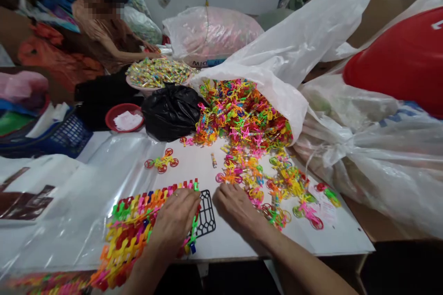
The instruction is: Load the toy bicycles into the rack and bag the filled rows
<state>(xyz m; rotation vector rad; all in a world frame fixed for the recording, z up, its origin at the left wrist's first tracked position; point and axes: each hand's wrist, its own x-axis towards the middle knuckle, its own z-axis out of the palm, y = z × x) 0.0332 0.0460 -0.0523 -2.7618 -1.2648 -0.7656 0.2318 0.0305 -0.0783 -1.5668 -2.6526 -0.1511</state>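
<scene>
My left hand (178, 214) lies over the right end of several tight rows of bright plastic toy parts (129, 235), its fingers curled down on them. Under that end a black plastic grid rack (206, 215) sticks out to the right. My right hand (237, 205) rests on the table just right of the rack. Its fingers are bent and close together, and whatever is beneath the fingertips is hidden. Just beyond them lies a toy bicycle (229, 176) with pink wheels, at the edge of a loose pile of coloured toy bicycles (242, 124).
The pile spills from a large white plastic sack (294, 115). Behind the table's left side are a black bag (173, 113), a red bowl (119, 113) with white paper and a basin of small wrapped items (159, 73). A co-worker (104, 32) sits at the back left.
</scene>
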